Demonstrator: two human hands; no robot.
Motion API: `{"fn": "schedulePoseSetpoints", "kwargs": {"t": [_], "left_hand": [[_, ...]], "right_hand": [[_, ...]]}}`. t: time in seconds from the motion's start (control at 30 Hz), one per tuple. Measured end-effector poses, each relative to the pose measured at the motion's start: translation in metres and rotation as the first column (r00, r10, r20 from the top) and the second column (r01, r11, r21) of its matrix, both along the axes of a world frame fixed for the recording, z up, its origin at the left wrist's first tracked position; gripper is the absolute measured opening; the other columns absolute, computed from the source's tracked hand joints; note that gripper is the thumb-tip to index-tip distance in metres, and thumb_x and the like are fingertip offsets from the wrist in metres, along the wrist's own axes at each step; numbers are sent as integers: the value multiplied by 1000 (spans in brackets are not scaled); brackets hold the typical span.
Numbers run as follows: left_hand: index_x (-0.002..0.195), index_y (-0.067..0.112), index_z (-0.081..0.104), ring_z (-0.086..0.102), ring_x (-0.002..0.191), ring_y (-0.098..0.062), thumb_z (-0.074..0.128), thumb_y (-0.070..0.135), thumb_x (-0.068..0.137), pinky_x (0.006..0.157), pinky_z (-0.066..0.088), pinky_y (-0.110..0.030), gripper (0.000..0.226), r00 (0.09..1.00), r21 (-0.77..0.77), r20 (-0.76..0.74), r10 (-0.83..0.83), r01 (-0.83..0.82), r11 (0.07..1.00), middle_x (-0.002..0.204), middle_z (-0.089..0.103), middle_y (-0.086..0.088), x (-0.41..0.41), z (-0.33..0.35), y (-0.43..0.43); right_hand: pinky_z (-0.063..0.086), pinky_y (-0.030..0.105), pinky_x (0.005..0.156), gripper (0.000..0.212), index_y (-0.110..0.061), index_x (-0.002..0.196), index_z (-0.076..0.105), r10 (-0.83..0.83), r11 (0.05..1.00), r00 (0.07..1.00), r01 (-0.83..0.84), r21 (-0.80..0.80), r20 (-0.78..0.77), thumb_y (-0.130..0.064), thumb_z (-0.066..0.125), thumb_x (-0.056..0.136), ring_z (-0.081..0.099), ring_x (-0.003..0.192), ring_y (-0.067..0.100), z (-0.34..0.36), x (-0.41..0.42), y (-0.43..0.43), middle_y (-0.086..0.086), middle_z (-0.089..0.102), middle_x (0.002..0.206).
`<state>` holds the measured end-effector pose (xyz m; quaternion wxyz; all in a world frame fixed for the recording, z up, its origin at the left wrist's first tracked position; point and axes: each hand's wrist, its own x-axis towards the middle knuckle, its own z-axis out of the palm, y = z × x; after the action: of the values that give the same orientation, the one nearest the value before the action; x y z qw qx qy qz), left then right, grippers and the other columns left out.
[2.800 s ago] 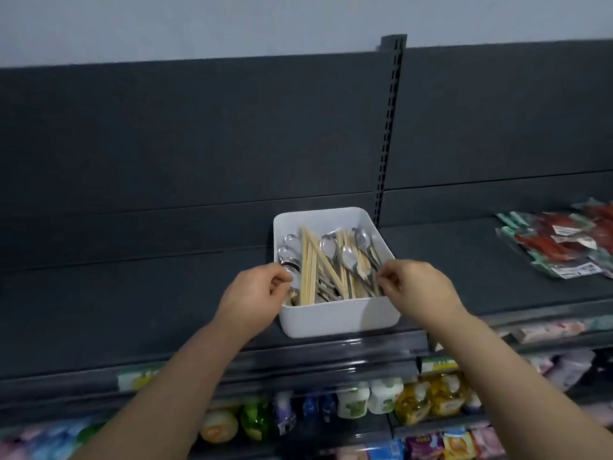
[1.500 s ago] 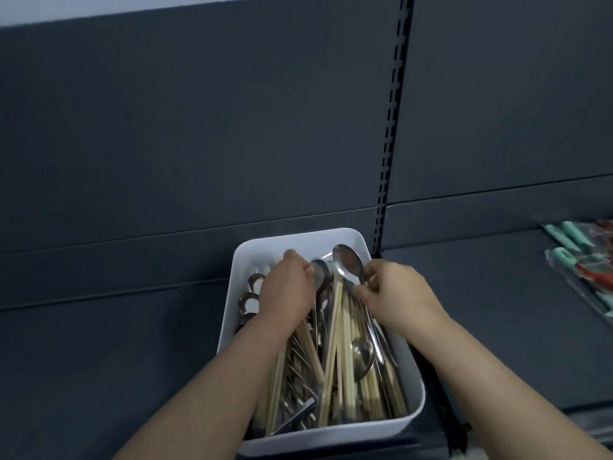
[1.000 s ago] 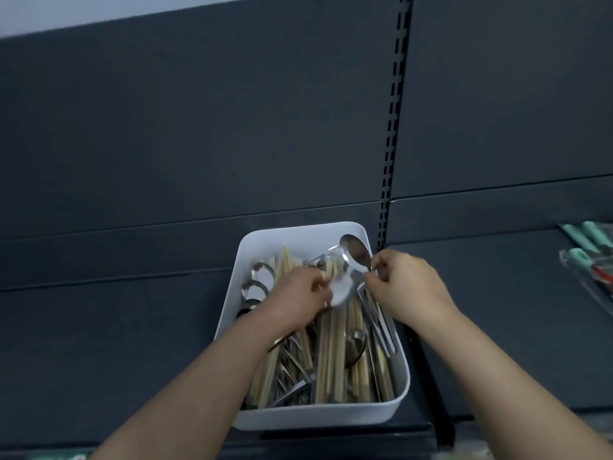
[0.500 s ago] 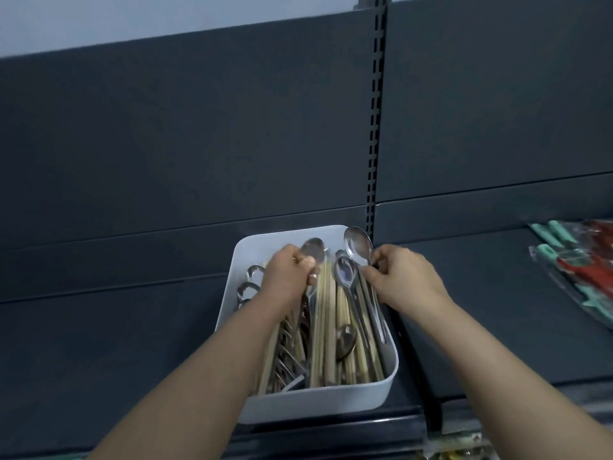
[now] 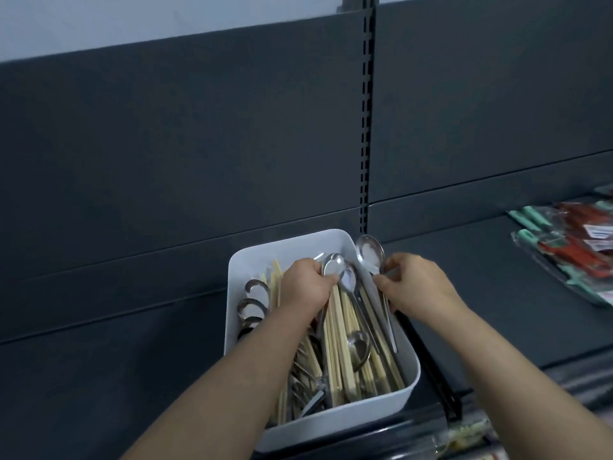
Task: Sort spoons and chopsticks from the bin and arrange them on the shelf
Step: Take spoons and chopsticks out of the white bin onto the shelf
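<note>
White bin on dark shelf, near front edge, just left of slotted upright. Packed with wooden chopsticks lying lengthwise, metal spoons mixed in. Spoon bowls stacked on edge along left wall. One loose spoon bowl-up among chopsticks toward near end. Handles and dark metal bits jumbled at near-left corner, too cluttered to sort out.

Left hand inside bin at far end, fingers curled and pressed together around spoon, bowl sticking out past knuckles toward back wall. Second spoon just right of it, bowl touching or overlapping first; cannot tell whether also gripped. Left forearm crossing over bin from near-left.

Right hand at bin's right rim, far end. Thumb and forefinger pinching neck of big spoon, bowl raised above rim, face toward camera, tilted slightly left. Other fingers curled under, apparently against another handle running down right wall; grip there unclear. Right forearm coming in from near-right, over shelf bracket.

Right shelf section: packs in clear wrap, red and mint green, well apart from bin. Lower shelf goods barely visible at bottom right, blurred. Pale wall above back panel.
</note>
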<state>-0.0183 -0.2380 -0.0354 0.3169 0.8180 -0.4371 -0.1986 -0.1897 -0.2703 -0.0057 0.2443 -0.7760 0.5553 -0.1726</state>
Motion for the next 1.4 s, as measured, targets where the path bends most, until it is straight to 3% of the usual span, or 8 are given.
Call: {"fn": "schedulePoseSetpoints", "kwargs": {"t": [0.1, 0.23, 0.43, 0.57, 0.7, 0.87, 1.1, 1.4], "left_hand": [[61, 16, 50, 66, 79, -31, 74, 38, 80, 66, 46, -32, 37, 999, 59, -19, -41, 42, 997, 75, 66, -11, -10, -9, -17], [59, 13, 53, 63, 71, -34, 50, 55, 91, 56, 42, -32, 53, 999, 83, 26, -47, 44, 996, 66, 60, -16, -14, -14, -26], [90, 11, 51, 64, 76, -31, 42, 36, 99, 72, 53, -40, 28, 983, -269, -46, 179, -185, 945, 82, 61, -5, 32, 5, -10], [71, 11, 45, 49, 65, -23, 53, 26, 93, 58, 34, -31, 28, 994, -89, 90, 64, -56, 995, 65, 49, 0, 60, 14, 20], [69, 13, 44, 50, 68, -24, 54, 23, 91, 55, 32, -30, 26, 974, -41, 220, 57, -49, 998, 66, 48, 0, 75, 11, 44], [79, 10, 50, 54, 75, -28, 52, 24, 93, 59, 37, -30, 21, 971, -39, 238, 37, -29, 999, 72, 52, -3, 77, 15, 57], [90, 15, 54, 60, 84, -29, 52, 30, 94, 60, 41, -30, 15, 966, 25, 258, -8, 2, 1000, 84, 59, -3, 71, 9, 65], [94, 15, 56, 60, 79, -25, 50, 31, 95, 59, 44, -31, 17, 972, 24, 236, -8, 2, 1000, 86, 62, -3, 78, 9, 60]], "right_hand": [[56, 37, 73, 22, -23, 83, 60, 8, 999, 1000, -8, 41, -6, -44, 56, 84, 68, 68, 21, -3, -8, 1, -3, 71, 80], [56, 36, 73, 18, -25, 83, 59, -22, 999, 1000, 23, 33, -12, -43, 56, 84, 67, 70, 21, -4, -11, 1, -3, 71, 81], [44, 26, 60, 6, -27, 83, 58, 37, 999, 999, -37, 2, -21, -31, 58, 87, 64, 80, 18, 4, 11, 13, -7, 66, 80], [49, 29, 67, 13, -17, 92, 62, 83, 996, 995, -80, 45, -62, -29, 58, 89, 63, 85, 21, 4, 35, 24, -1, 66, 90], [45, 29, 66, 19, -15, 98, 57, 122, 989, 985, -110, 98, -124, -32, 53, 91, 63, 88, 24, -5, 55, 31, 3, 64, 96], [34, 26, 50, 31, -11, 105, 55, 65, 992, 990, -50, 117, -128, -38, 52, 90, 57, 80, 25, -16, 80, 22, 5, 60, 86], [47, 28, 75, 19, -14, 106, 64, 82, 994, 929, -48, 101, -362, -23, 60, 90, 63, 104, 26, -28, 103, 22, 8, 66, 110], [43, 26, 67, 33, -16, 109, 55, 78, 997, 882, -73, 27, -466, -34, 68, 84, 64, 94, 23, -26, 114, 37, 1, 65, 103]]}}
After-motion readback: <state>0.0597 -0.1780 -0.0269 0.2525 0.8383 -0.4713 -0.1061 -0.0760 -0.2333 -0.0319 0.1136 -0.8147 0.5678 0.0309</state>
